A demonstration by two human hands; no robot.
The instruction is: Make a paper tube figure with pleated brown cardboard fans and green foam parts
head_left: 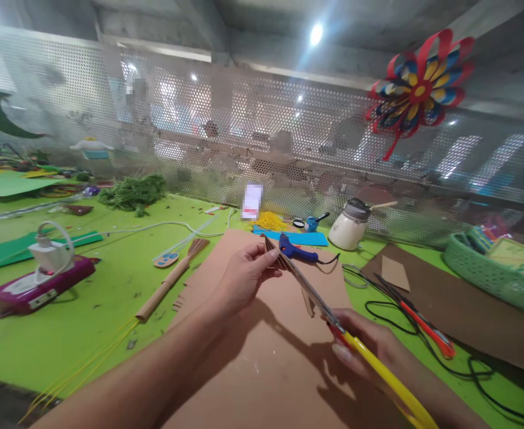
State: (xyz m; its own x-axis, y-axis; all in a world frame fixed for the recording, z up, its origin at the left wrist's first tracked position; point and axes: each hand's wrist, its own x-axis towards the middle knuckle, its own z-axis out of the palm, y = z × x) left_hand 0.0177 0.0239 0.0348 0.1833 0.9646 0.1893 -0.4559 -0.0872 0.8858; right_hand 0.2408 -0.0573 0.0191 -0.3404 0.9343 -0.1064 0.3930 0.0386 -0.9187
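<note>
Grips yellow-handled scissors [350,337] in closed right hand [375,335], with long axis from handles near 4–5 o'clock to tips toward 10–11. Pinches brown folded piece [284,261] in left hand [246,271], near tips, above brown sheet [253,369], toward its 12 o'clock edge.

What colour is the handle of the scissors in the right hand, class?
The scissors handle is mostly yellow, with a touch of red, best seen in the head view.

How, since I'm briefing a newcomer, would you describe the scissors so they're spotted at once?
On the green table lies a large light-brown sheet. Over its right side, the right hand holds the scissors, blades pointing toward the left hand. Their long yellow handle sets them apart from the red-handled tool lying further right.
</note>
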